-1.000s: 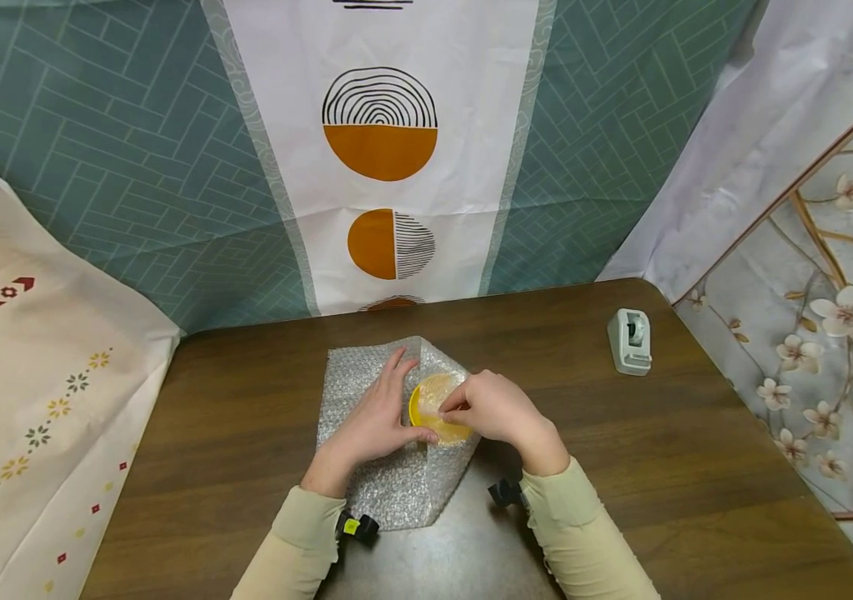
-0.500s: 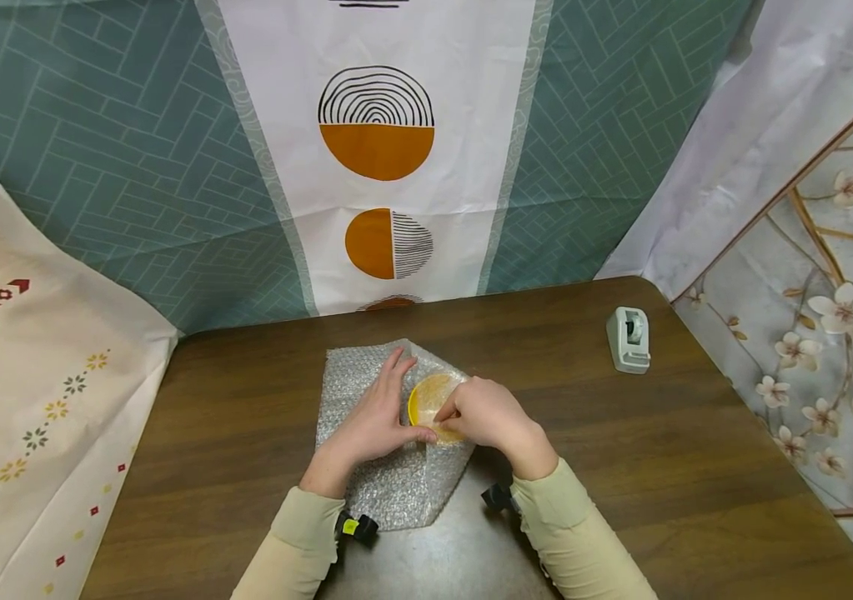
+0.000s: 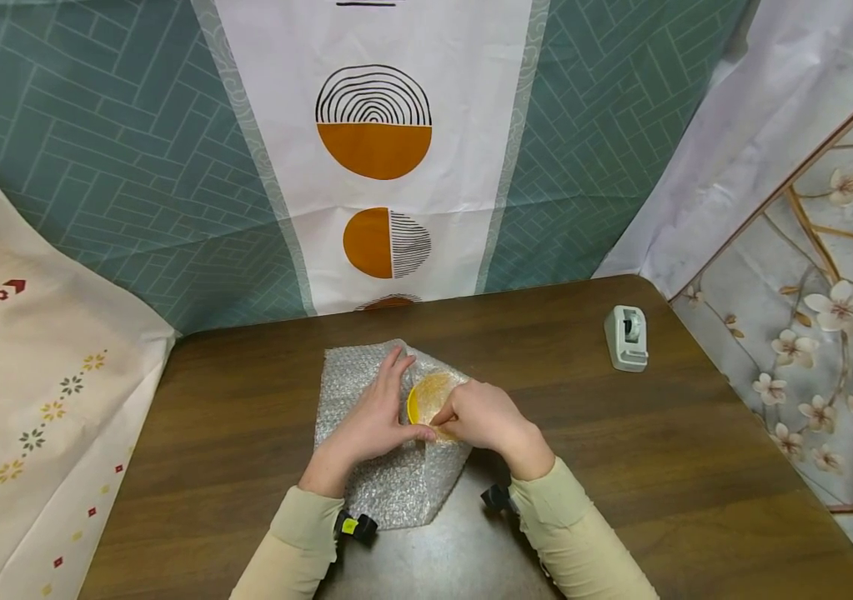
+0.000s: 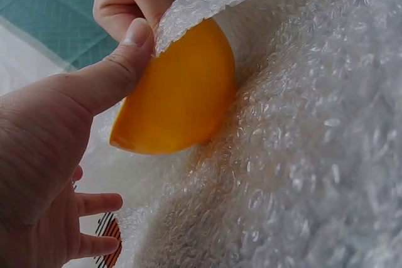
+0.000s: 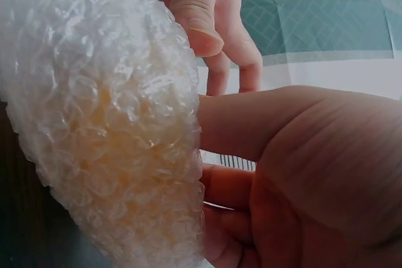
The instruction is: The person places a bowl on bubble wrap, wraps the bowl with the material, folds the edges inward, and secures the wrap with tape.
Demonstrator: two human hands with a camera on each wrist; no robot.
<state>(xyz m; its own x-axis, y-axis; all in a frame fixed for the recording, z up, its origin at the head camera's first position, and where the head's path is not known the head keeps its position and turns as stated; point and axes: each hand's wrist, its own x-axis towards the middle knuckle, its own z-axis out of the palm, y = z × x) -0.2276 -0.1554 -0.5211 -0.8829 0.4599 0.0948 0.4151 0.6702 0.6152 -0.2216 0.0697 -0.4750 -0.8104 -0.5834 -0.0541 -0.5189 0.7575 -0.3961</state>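
Note:
A sheet of bubble wrap (image 3: 388, 500) lies on the table, its right side folded over a smooth, round yellow dish (image 3: 414, 404). My right hand (image 3: 482, 417) pinches the edge of that folded flap near the dish's lower side. In the left wrist view, the flap covers part of the yellow dish (image 4: 182, 92), and the rest shows bare. My left hand (image 3: 377, 417) lies over the wrap with its fingers spread. Its thumb (image 4: 125, 54) reaches straight across to the dish's edge, right beside the pinching fingers. Through the bubble wrap (image 5: 125, 130), the right wrist view shows a faint yellow tint.
A white tape dispenser (image 3: 627, 338) stands at the table's back right. The brown wooden table (image 3: 621, 483) has a greyish patch (image 3: 434, 567) near the front. Patterned fabric (image 3: 261, 167) hangs behind it, with more at both sides.
My right hand has shifted slightly left and down toward the left thumb, drawing the flap edge along the dish. The left hand stays almost in place.

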